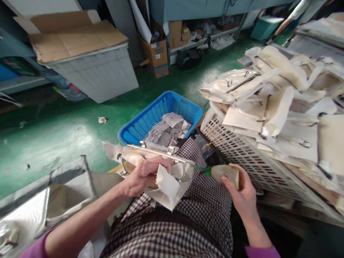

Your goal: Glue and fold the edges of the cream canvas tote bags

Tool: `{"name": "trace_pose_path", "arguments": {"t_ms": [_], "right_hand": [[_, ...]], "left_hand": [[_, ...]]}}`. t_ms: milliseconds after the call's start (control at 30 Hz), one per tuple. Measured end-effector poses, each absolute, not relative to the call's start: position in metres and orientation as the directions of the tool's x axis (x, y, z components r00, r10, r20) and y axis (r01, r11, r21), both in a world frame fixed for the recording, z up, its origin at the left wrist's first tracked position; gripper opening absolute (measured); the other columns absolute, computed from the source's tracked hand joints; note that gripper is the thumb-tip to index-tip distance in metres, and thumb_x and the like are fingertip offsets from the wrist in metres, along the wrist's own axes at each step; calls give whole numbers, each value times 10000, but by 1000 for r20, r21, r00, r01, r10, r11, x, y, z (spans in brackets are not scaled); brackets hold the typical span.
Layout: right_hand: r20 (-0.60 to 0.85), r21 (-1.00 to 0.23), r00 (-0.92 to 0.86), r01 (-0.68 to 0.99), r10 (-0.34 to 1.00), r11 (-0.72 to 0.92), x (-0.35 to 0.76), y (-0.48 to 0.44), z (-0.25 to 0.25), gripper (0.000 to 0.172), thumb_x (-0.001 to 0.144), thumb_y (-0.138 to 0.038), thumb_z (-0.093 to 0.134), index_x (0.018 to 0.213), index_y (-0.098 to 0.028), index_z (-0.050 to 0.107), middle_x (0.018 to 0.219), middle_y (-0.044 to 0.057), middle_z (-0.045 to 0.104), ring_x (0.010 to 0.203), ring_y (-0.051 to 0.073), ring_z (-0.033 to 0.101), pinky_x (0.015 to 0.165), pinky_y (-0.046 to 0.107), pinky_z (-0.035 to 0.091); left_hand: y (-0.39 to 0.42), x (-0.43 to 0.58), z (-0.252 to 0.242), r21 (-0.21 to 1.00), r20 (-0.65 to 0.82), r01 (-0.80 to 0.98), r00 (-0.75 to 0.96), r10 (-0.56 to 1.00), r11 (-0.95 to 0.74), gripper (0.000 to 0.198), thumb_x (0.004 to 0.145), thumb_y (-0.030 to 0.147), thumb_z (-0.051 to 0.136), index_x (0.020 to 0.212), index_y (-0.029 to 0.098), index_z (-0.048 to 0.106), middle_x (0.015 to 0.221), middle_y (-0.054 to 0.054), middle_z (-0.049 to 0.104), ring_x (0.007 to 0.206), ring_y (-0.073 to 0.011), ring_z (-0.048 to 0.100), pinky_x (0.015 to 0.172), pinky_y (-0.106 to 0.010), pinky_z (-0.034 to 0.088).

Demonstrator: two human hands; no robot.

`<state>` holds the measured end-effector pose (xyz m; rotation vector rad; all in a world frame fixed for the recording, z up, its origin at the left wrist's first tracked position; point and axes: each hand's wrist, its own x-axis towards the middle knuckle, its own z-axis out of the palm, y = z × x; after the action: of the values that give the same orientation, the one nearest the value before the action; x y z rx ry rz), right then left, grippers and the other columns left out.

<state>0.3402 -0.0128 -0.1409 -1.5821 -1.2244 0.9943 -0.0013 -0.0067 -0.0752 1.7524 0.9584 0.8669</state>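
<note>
My left hand is closed around a cream fabric bag piece with a metal frame bar along its top, held over my lap. My right hand grips a tool by its pale wooden handle; a thin green shaft runs from it toward the bag's edge. My checked apron lies under both hands.
A blue plastic basket with grey fabric pieces stands in front of my knees. A white crate heaped with cream bags is at the right. A silvery sack lies at the left. Cardboard boxes sit on the green floor beyond.
</note>
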Motion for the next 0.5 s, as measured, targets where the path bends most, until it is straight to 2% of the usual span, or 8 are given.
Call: {"name": "trace_pose_path", "arguments": {"t_ms": [167,300,400,500], "right_hand": [[-110,-938,69,322,992,-126,357,-13,-140,515,749,-463,789,1194,-276,609,1184,73,631,1073,305,602,989,485,442],[-162,-944,-42,298,986,-142,364,-15,-140,504,757,-442,790,1205,-291,618,1202,67,632,1090,303,605,969,457,454],[-188,-944,7,273,982,-183,365,-16,-140,524,738,-465,796,1193,-266,629,1191,78,652,1059,306,618,933,447,477],[-227,-932,174,247,958,-266,362,-18,-140,596,687,-512,819,1178,-233,629,1136,91,681,977,303,638,836,428,518]], "left_hand": [[-2,2,-71,930,164,208,508,846,-305,520,990,549,426,860,135,713,891,-137,690,823,-217,608,785,-346,472],[1,5,-67,930,176,185,536,826,-318,531,994,549,412,847,135,711,883,-135,685,846,-222,620,791,-338,475],[2,4,-67,930,163,186,566,808,-318,487,1008,491,427,840,133,711,904,-134,690,862,-221,622,785,-320,475],[2,4,-70,931,148,193,575,804,-310,424,1016,417,442,848,135,710,922,-126,689,871,-217,622,786,-307,474]]}}
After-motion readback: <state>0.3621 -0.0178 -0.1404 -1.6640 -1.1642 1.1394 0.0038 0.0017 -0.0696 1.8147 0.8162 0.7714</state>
